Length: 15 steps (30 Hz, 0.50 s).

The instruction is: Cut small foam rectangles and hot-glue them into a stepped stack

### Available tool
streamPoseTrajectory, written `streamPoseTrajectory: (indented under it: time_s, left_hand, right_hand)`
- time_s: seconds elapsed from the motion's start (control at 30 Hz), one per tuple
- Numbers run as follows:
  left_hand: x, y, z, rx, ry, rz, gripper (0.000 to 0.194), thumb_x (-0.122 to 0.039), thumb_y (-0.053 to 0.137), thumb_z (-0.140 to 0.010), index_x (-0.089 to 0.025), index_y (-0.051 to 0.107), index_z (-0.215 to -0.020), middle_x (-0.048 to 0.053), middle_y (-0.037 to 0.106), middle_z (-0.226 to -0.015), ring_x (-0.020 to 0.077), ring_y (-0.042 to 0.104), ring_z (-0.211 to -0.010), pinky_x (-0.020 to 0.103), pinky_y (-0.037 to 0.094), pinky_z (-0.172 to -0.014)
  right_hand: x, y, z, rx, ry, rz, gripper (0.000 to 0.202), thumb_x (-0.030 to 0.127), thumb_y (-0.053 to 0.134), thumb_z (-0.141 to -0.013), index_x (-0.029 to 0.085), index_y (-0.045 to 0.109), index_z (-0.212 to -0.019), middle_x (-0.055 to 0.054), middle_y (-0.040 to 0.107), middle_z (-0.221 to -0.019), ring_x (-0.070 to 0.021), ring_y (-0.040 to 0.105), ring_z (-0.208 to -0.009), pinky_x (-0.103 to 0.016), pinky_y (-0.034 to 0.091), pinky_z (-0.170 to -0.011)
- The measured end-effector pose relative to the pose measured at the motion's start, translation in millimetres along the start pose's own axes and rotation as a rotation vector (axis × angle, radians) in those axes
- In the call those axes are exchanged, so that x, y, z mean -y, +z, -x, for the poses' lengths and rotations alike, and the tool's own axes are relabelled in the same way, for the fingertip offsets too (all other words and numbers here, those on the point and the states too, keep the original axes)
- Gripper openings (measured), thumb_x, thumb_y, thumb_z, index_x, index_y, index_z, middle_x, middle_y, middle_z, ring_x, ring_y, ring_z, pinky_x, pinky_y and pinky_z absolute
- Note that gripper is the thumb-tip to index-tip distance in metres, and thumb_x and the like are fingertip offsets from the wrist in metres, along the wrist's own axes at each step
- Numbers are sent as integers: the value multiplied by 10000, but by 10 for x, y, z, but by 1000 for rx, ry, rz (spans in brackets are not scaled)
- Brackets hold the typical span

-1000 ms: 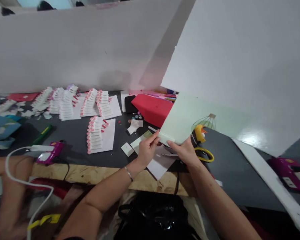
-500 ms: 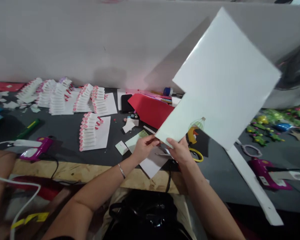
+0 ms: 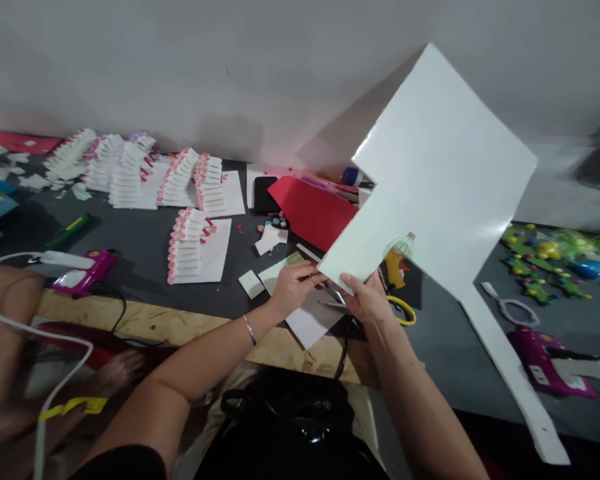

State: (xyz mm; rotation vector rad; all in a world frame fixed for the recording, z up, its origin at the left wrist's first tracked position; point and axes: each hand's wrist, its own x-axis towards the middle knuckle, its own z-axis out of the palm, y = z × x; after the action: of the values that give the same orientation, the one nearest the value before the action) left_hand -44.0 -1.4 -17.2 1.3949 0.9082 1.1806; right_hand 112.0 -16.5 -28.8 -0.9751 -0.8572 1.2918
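Note:
A large white sheet (image 3: 445, 160) with a notched edge and a faint balloon drawing is held up over the table. My right hand (image 3: 369, 299) grips its lower edge, thumb on the near face. My left hand (image 3: 295, 288) is closed at the sheet's lower left corner, its fingertips pinched against the edge. Beneath the hands lie white and green papers (image 3: 313, 320) and part of a pair of scissors (image 3: 334, 303). A red paper piece (image 3: 315, 213) is behind the sheet's left side.
Fanned white strips with pink tips (image 3: 186, 248) stand at the left. Purple glue guns (image 3: 87, 272) lie on both sides. Yellow-handled scissors (image 3: 403, 311) and green star decorations (image 3: 535, 260) are at the right. Another person's hand (image 3: 123, 370) is lower left.
The view has shifted slightly. The top of the white sheet has come lower and a little left. Both hands keep their places at its lower edge. Another person's hand now shows at lower left.

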Motion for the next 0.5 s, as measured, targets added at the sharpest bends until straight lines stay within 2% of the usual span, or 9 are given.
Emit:
streamPoseTrajectory:
  time_s: [0.13,0.3,0.4,0.5]
  left_hand:
    - [22,-2,1,-5,-29,29,285,-514,734,-758,-240,786,-699,45,696,-681,183,630,-602,315,555,-597]
    - [25,3,20,-25,-82,64,240,-442,716,-783,-214,773,-732,46,701,-711,178,636,-604,315,566,-582]
    - [13,32,36,-15,-119,117,205,-380,746,-749,-196,765,-838,52,715,-818,182,657,-709,295,567,-621]
    - [15,90,37,-60,-201,221,278,-382,784,-703,-175,728,-880,42,710,-832,178,655,-760,287,566,-667]
  right_hand:
    - [-26,0,-1,-15,-5,-13,622,329,796,-649,332,519,-1206,-13,743,-1078,-197,716,-840,-364,611,-717]
    - [-77,33,-16,-73,-27,-32,642,295,793,-660,339,500,-1229,1,746,-1057,-184,721,-852,-337,600,-724]
    - [-119,47,-29,-110,-98,-10,619,309,782,-694,326,491,-1241,-7,738,-1086,-183,719,-900,-362,587,-813]
    - [-168,48,-36,-132,-171,30,600,305,784,-711,276,506,-1242,-35,733,-1097,-197,702,-983,-396,538,-939]
